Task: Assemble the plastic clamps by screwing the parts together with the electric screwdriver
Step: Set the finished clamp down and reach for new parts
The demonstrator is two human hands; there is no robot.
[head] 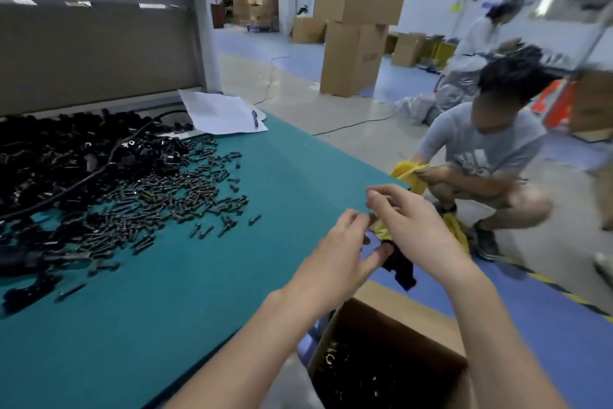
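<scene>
A teal mat (199,292) covers the workbench in a warehouse hall with a pale and blue floor. At the mat's right edge, near the middle of the view, a small black plastic clamp piece (401,267) hangs in the air above an open brown cardboard box (431,329) that stands on the floor against the bench and holds a dark mass of similar parts.

The left hand (341,249) reaches in from the near side with its fingers fairly straight and their tips against the piece. Blur hides whether they pinch it. The right hand (411,229) lies over the piece from the right, its fingers loosely bent and spread, with nothing seen between them.

To the left on the mat lies a wide scatter of dark metal screws (172,196). Beyond that, at the far left, is a heap of black plastic clamp parts (66,150) with a black cable (99,171) running across it. Behind the heap rises a grey panel (99,43). At the far end of the mat a white sheet of paper (219,113) lies with a pen (255,118) on it.

On the floor to the right a person in a grey T-shirt (487,150) crouches, gripping a yellow bag (411,173). Farther off stand tall stacked brown cartons (358,27), and another person in white (481,33) is at the far right.
</scene>
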